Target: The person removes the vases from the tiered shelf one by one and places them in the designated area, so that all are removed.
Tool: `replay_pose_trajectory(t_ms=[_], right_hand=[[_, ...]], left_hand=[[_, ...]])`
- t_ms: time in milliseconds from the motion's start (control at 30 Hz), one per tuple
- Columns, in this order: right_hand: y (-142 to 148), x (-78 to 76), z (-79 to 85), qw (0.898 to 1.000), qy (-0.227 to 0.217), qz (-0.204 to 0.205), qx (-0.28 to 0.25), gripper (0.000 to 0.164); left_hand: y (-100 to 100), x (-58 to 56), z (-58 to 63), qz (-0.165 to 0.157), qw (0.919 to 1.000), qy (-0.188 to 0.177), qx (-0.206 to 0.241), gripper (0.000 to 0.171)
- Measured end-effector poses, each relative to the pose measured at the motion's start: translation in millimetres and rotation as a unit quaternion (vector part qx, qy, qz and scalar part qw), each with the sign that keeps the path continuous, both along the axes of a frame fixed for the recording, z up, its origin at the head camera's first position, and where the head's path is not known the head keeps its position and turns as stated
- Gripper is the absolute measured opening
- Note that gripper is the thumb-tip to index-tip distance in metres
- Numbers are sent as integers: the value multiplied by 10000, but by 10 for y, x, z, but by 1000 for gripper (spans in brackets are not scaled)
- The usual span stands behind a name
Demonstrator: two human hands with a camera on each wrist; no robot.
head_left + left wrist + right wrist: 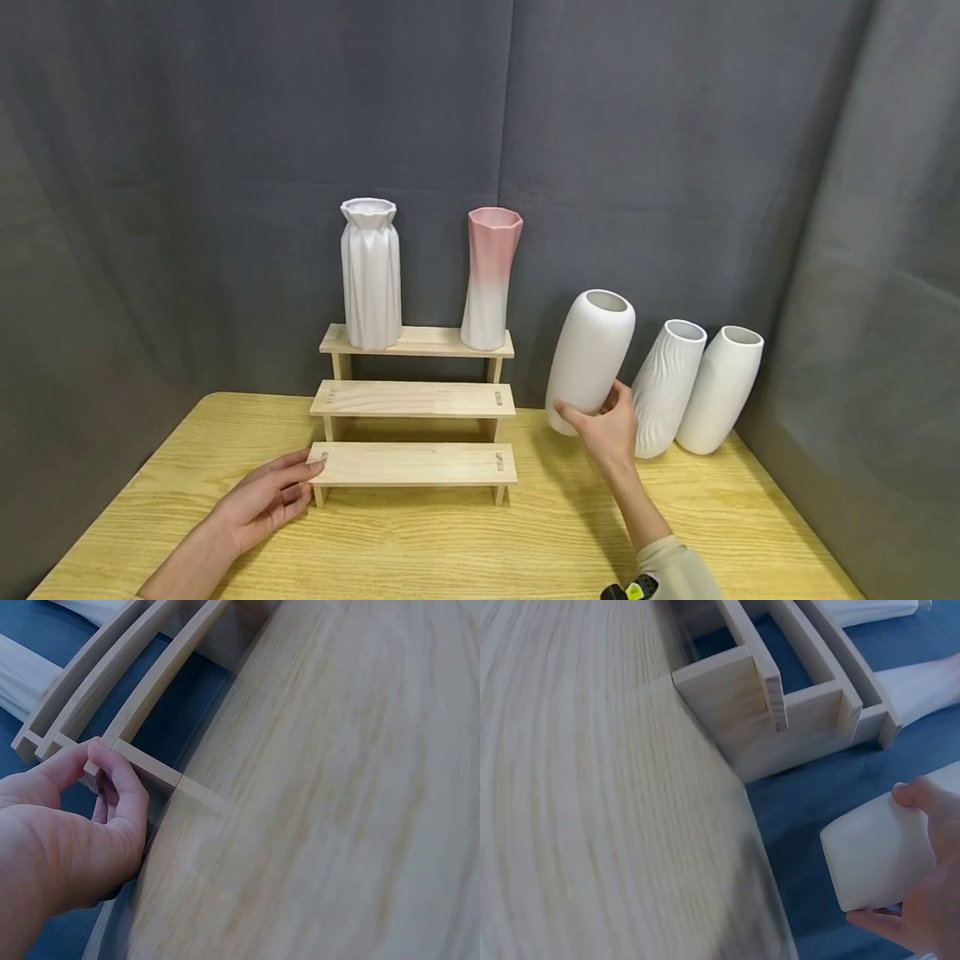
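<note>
My right hand [606,423] grips the lower part of a smooth white vase [592,354], thumb on one side and fingers round the other. The vase leans a little to the right, and its base shows beyond my fingers in the right wrist view. At the left, my left hand [262,498] pinches the end of the lowest step of a three-tier wooden stand [412,463] between thumb and fingers. On the top step stand a white pleated vase [372,283] and a pink-and-white twisted vase [491,283], with a gap between them.
Right of my right hand, a white wavy-ribbed vase [670,390] and another smooth white vase [722,390] stand side by side on the wooden table [420,554]. A grey curtain [637,150] hangs close behind and along both sides.
</note>
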State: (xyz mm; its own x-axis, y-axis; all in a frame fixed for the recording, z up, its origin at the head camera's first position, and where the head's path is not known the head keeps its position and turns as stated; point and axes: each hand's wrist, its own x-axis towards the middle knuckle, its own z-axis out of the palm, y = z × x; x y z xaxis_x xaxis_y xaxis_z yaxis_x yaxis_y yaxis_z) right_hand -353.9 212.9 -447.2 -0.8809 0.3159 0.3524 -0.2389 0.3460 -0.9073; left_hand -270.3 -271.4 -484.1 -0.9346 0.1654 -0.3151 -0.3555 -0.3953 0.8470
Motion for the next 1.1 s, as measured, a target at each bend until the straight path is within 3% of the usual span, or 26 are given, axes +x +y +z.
replay_pose_trajectory(t_ms=[567, 933, 1100], right_hand=[[128, -120, -260, 9981, -590, -157, 101, 96], [134, -130, -304, 9986, -392, -201, 288, 94], [138, -101, -247, 9968, -672, 53, 438, 95]], left_hand=[[-6, -2, -10, -8, 10000, 80, 7, 79], [-6, -3, 12, -1, 9999, 47, 95, 78], [-3, 15, 8, -22, 9999, 93, 118, 76]])
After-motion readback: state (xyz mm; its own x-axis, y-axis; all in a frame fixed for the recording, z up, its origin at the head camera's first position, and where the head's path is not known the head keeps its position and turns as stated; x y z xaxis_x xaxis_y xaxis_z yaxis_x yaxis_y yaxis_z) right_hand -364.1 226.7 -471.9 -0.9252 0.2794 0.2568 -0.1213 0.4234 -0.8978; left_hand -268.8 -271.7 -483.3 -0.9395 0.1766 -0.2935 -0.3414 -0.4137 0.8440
